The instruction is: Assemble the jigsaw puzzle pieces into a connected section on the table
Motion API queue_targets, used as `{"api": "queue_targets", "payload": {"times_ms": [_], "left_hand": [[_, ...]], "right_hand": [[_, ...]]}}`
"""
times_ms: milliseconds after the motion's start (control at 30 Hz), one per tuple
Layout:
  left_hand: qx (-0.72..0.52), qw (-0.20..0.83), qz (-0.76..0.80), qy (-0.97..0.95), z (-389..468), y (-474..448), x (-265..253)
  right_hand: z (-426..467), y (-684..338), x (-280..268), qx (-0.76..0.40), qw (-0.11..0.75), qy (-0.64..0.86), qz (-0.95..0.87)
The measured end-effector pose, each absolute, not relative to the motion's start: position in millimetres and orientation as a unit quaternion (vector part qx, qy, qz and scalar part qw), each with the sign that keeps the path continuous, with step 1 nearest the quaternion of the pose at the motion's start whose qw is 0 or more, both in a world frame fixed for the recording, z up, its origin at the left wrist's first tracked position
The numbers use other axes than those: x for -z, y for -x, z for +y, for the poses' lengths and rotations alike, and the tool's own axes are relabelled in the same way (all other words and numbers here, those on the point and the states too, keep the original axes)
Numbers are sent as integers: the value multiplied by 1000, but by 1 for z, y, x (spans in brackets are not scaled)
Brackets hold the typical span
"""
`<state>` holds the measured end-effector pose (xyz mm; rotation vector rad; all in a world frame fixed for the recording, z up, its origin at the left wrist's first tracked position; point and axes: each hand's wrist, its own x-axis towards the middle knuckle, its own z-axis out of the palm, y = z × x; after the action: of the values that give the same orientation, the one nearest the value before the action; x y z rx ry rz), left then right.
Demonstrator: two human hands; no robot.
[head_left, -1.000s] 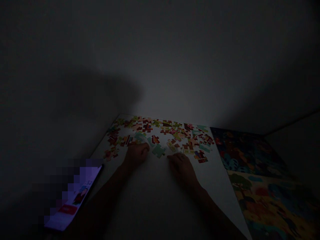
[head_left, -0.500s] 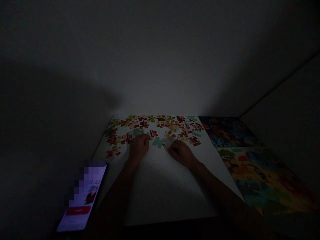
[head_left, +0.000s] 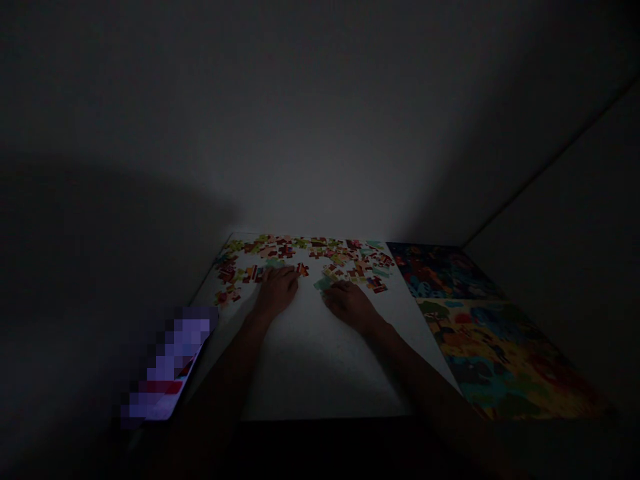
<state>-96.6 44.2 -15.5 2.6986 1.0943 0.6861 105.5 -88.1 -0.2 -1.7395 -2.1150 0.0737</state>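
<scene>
Head cam: 2 hands over 1 white table [head_left: 325,373]. R hand [head_left: 349,303] fingers bent, tips at 1 green pc [head_left: 323,285], near edge of pile; can't tell if pinched. Green pc's visible part points L, long axis approx. L-R, R end hidden. L hand [head_left: 278,293] curled by 1 red pc [head_left: 303,269]; can't tell grip. Loose pcs [head_left: 227,272]: dozens, too dim for exact ct. 1 phone [head_left: 163,403] at L; 2 pics at R: dark pic [head_left: 440,270], bright pic [head_left: 500,353].

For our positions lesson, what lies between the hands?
In the head view: red-orange puzzle piece by the left hand, pale green piece by the right hand, white surface.
</scene>
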Motion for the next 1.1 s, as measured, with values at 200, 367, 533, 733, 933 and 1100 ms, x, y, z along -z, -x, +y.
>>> {"api": "queue_targets", "payload": {"times_ms": [200, 367, 533, 733, 933, 1100], "left_hand": [[-228, 66, 351, -906, 33, 102, 11], [-232, 50, 326, -915, 31, 98, 7], [-223, 11, 341, -913, 35, 97, 15], [-237, 29, 332, -913, 42, 98, 19], [-238, 89, 317, -914, 44, 97, 12], [-230, 113, 302, -918, 45, 95, 13]], "right_hand": [[-102, -99, -5, -30, 188, 633, -750], [-102, -95, -4, -57, 203, 630, -747], [-99, -95, 5, -49, 205, 634, -744], [-97, -101, 9, -68, 208, 642, -735], [-93, -115, 8, -67, 244, 633, -732], [-84, -132, 11, -43, 259, 674, -690]]}}
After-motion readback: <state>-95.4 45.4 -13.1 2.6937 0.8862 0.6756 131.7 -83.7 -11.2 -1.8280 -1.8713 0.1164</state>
